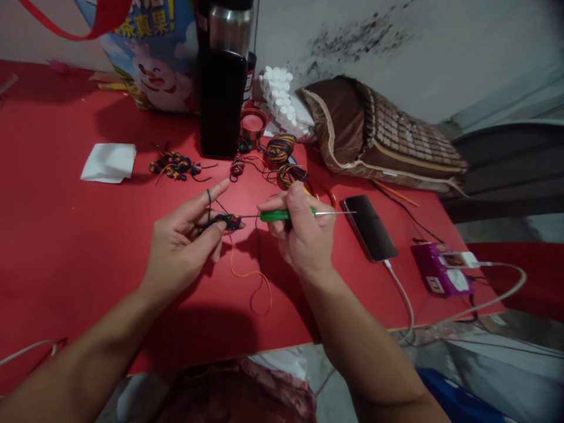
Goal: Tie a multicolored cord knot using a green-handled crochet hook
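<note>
1. On a red surface (66, 247), a black phone stands upright (223, 106); places below are told from this standing phone.
2. A small, dark, multicoloured yarn piece (232, 222) is in front of the standing phone, on the wearer's side, held between the two hands.
3. The left hand (183, 238), in front of the standing phone and to its left, pinches the yarn piece between thumb and fingers. The index finger points out, with dark yarn looped around it.
4. The right hand (306, 238), in front of the standing phone and to its right, has its fingers closed around a green-handled hook (274, 215). One metal end reaches left to the yarn piece; the other sticks out right, past the hand.
5. An orange thread (240, 275) trails in a curl, farther in front of the standing phone than the yarn piece.
6. Just right of the standing phone's base lies a striped yarn ball (281, 148), with loose strands around it.
7. Left of the standing phone are a colourful knotted bundle (175, 166) and, farther left, folded white paper (109, 163).
8. Behind it stand a bottle (231, 29) and, to the left, a printed bag (163, 82).
9. Well to its right, a second phone (371, 228) lies plugged into a white cable (403, 294).
</note>
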`<move>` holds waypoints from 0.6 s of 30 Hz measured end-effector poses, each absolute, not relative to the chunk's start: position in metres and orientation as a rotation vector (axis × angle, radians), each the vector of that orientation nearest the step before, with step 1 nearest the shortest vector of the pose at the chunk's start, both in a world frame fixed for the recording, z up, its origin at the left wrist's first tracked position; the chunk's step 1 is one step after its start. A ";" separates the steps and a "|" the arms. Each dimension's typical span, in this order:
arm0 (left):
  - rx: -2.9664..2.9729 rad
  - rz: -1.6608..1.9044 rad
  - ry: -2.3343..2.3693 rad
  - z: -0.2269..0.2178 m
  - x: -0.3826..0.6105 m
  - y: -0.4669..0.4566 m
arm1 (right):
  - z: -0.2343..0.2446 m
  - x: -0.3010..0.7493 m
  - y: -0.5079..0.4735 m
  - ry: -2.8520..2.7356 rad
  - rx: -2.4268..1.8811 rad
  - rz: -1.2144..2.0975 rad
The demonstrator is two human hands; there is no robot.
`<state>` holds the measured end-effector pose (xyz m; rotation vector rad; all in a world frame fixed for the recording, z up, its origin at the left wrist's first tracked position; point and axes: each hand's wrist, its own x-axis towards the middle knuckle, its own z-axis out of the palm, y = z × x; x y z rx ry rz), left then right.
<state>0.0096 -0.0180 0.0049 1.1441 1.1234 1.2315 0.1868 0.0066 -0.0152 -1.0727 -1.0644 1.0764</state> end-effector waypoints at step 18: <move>0.733 1.251 1.038 -0.002 0.005 -0.009 | -0.021 0.181 -0.003 -1.850 -0.714 0.552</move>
